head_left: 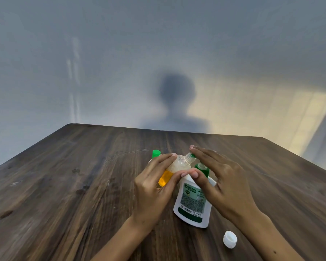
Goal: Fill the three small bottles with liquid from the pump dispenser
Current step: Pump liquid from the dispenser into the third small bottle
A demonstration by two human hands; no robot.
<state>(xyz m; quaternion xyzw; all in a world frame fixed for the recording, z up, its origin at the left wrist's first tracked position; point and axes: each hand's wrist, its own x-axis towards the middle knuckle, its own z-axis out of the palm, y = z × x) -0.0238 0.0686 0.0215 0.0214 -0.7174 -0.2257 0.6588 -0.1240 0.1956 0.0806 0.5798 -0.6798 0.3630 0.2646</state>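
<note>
Small clear bottle (174,167) held tilted in left hand (152,187), fingers (164,159) curled round the body, thumb across the near side. Neck points up and right, toward the pump nozzle (193,155), probably to line the open mouth up with the spout. Orange-yellow liquid pooled at the low end, foam or bubbles above it; partly filled, by the look of it.

Right hand (221,178) over the top of the white pump dispenser (193,202), fingers straight and loosely spread, index tip at the green nozzle, thumb tip against the dispenser shoulder next to the left thumb. Grips nothing; looks placed to press the pump head or steady the spout at the bottle mouth. Cannot tell which.

Dispenser upright on the wooden worktop (64,185), just beside the held bottle, label facing the camera. White cap (230,239) lying open side up on the worktop near the right forearm, apart from the dispenser; likely off the bottle in hand.

Green cap (156,153) of a second small bottle showing behind the left hand, body mostly hidden. Third bottle not identifiable: green shapes under the right palm (202,168) could be the pump collar or another bottle. Contact between bottle mouth and nozzle hidden by the index finger. Label text too small to read beyond "ORIGINAL".
</note>
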